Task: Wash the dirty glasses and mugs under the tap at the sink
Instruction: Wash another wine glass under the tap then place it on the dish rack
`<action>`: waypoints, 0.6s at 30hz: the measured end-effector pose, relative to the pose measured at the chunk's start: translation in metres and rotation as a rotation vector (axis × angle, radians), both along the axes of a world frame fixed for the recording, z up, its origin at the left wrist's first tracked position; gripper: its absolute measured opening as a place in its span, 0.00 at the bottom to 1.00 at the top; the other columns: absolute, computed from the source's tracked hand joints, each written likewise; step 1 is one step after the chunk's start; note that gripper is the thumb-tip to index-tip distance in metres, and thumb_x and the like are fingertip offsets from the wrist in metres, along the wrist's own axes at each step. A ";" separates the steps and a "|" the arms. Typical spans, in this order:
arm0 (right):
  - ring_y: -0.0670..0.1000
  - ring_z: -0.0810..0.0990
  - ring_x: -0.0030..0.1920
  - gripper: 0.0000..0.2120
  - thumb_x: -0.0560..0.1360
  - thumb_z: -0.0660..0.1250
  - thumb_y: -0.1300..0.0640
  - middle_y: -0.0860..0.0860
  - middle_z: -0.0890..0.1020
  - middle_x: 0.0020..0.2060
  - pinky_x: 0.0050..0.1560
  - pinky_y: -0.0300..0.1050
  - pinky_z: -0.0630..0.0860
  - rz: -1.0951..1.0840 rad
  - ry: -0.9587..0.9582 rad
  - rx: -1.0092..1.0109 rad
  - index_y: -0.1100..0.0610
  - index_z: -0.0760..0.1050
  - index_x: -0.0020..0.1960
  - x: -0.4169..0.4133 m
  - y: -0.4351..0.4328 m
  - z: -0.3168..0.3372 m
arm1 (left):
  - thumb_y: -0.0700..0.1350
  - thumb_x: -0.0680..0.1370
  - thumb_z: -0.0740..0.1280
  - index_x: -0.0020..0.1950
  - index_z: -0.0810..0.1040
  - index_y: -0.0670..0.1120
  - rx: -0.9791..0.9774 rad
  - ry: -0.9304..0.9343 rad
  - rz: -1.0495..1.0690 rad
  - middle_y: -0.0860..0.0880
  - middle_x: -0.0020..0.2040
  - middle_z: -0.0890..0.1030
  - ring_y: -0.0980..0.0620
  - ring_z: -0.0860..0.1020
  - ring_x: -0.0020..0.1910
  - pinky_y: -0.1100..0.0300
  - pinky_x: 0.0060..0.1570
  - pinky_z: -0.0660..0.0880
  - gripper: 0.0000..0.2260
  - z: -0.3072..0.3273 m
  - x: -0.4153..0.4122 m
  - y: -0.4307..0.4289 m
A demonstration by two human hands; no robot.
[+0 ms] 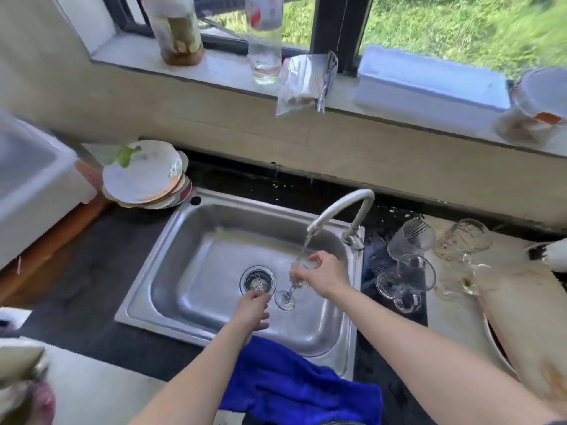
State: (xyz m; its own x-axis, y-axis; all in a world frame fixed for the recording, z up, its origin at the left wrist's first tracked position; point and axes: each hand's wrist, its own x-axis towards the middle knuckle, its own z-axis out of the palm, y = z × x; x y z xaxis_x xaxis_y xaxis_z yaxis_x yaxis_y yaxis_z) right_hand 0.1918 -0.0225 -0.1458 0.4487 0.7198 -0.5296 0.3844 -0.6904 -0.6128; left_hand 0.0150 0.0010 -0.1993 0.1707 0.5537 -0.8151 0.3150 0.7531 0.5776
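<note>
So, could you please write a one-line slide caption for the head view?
Right hand holds a stemmed glass under the running tap; left hand waits over the sink.

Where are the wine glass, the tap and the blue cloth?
wine glass [286,300]: head view, on its round foot.
tap [340,207]: head view, on the curved spout.
blue cloth [294,384]: head view, on its middle.

blue cloth [294,384] draped over the counter's near edge | stack of dirty plates [147,176] at the counter's far left, by the wall | brown-bottomed jar [176,29] and clear plastic bottle [264,38] upright on the windowsill [221,72] | plastic bag [299,84] overhanging the sill's edge | white box [429,82] farther right
</note>
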 end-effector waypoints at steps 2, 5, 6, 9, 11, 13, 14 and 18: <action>0.51 0.80 0.51 0.35 0.56 0.76 0.39 0.48 0.80 0.51 0.55 0.52 0.78 -0.071 0.015 -0.052 0.52 0.75 0.59 -0.006 0.011 -0.011 | 0.44 0.80 0.62 0.58 0.70 0.45 -0.070 -0.032 0.002 0.44 0.46 0.71 0.46 0.72 0.40 0.55 0.36 0.73 0.08 -0.013 0.001 0.012; 0.52 0.83 0.43 0.31 0.56 0.76 0.37 0.50 0.83 0.45 0.48 0.53 0.81 -0.175 0.062 -0.073 0.52 0.74 0.52 -0.011 0.023 -0.023 | 0.44 0.80 0.62 0.63 0.69 0.46 -0.208 -0.142 0.062 0.42 0.52 0.71 0.42 0.72 0.47 0.49 0.44 0.76 0.12 -0.030 0.006 0.027; 0.52 0.84 0.40 0.30 0.57 0.77 0.37 0.51 0.83 0.42 0.44 0.52 0.82 -0.212 0.090 -0.070 0.53 0.74 0.50 -0.012 0.025 -0.024 | 0.43 0.80 0.62 0.62 0.69 0.47 -0.242 -0.177 0.108 0.42 0.51 0.71 0.41 0.72 0.46 0.47 0.45 0.77 0.11 -0.033 0.007 0.030; 0.52 0.86 0.35 0.30 0.57 0.79 0.39 0.54 0.84 0.39 0.31 0.43 0.78 -0.330 0.172 -0.081 0.56 0.74 0.49 -0.017 0.029 -0.027 | 0.37 0.80 0.60 0.59 0.70 0.44 -0.316 -0.293 0.253 0.41 0.46 0.74 0.40 0.76 0.40 0.47 0.42 0.79 0.09 -0.042 0.009 0.038; 0.53 0.86 0.37 0.30 0.59 0.79 0.39 0.55 0.85 0.40 0.30 0.43 0.78 -0.337 0.200 -0.081 0.58 0.75 0.50 -0.018 0.028 -0.024 | 0.36 0.81 0.59 0.58 0.70 0.43 -0.303 -0.323 0.252 0.40 0.43 0.76 0.41 0.77 0.37 0.53 0.35 0.77 0.08 -0.042 0.008 0.043; 0.53 0.84 0.44 0.30 0.63 0.78 0.41 0.53 0.82 0.48 0.33 0.43 0.79 -0.277 0.208 -0.069 0.55 0.74 0.57 -0.017 0.027 -0.019 | 0.37 0.81 0.59 0.59 0.70 0.42 -0.286 -0.306 0.179 0.41 0.41 0.77 0.45 0.76 0.32 0.59 0.29 0.73 0.07 -0.039 0.006 0.049; 0.52 0.82 0.50 0.31 0.64 0.79 0.44 0.51 0.79 0.53 0.34 0.44 0.79 -0.229 0.233 -0.043 0.52 0.72 0.62 -0.015 0.027 -0.015 | 0.37 0.81 0.59 0.58 0.71 0.42 -0.290 -0.290 0.146 0.41 0.40 0.76 0.47 0.75 0.29 0.62 0.26 0.70 0.07 -0.038 0.004 0.052; 0.53 0.78 0.55 0.33 0.66 0.79 0.59 0.52 0.73 0.61 0.42 0.49 0.81 -0.053 0.370 0.062 0.50 0.71 0.68 -0.010 0.031 -0.008 | 0.42 0.79 0.62 0.49 0.74 0.43 -0.355 -0.197 0.005 0.40 0.36 0.76 0.51 0.68 0.24 0.68 0.20 0.63 0.04 -0.032 -0.005 0.065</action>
State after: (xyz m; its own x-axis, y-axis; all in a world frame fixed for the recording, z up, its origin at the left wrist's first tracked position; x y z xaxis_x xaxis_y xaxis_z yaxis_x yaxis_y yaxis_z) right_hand 0.1819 0.0083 -0.1534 0.2728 0.7368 -0.6186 0.0945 -0.6604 -0.7450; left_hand 0.0101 0.0661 -0.2312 0.3410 0.2446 -0.9077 0.2199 0.9180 0.3300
